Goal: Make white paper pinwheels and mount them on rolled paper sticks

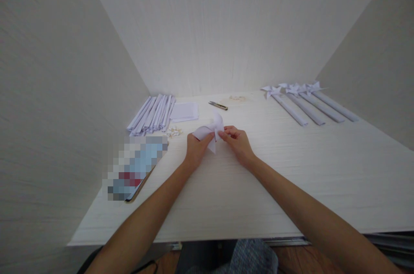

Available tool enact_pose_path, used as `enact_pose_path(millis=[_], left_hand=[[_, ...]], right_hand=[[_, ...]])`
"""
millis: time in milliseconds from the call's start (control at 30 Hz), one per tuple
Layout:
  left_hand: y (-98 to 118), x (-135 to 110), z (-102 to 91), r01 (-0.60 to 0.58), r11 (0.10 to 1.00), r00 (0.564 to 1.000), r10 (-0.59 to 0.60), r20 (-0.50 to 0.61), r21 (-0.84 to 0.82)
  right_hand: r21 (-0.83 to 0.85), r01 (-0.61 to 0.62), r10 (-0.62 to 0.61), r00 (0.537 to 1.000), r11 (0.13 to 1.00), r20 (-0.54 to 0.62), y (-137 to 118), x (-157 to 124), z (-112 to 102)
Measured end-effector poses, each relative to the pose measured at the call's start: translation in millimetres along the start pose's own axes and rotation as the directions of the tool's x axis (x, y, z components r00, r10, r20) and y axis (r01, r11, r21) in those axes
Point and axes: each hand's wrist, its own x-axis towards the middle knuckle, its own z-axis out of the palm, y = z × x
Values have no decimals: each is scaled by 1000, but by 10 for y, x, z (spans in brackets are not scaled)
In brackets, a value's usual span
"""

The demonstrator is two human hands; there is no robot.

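Held above the middle of the white table is a white paper pinwheel (217,121) with curled blades. My left hand (196,149) grips it from the left, thumb pressed near its centre. On the other side, my right hand (237,140) pinches the paper close to the centre with thumb and fingertips. Whether a small pin sits between the fingers is too small to tell. Beyond the hands lies a pair of thread snips (218,105). A stack of white paper squares (184,111) rests behind my left hand.
At the left are a pile of rolled paper sticks (152,114), small whitish bits (175,132) and a pixelated phone-like object (139,168). Several pinwheels on paper sticks (293,108) lie at the back right. Walls enclose the table's (291,187) back and sides.
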Motion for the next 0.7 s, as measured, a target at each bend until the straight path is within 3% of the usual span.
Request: enact_pose_path(millis=[700], left_hand=[[27, -10, -5, -39, 998, 999, 38, 21, 54]], right_hand=[[-100, -37, 37, 999, 994, -9, -38, 5, 2]])
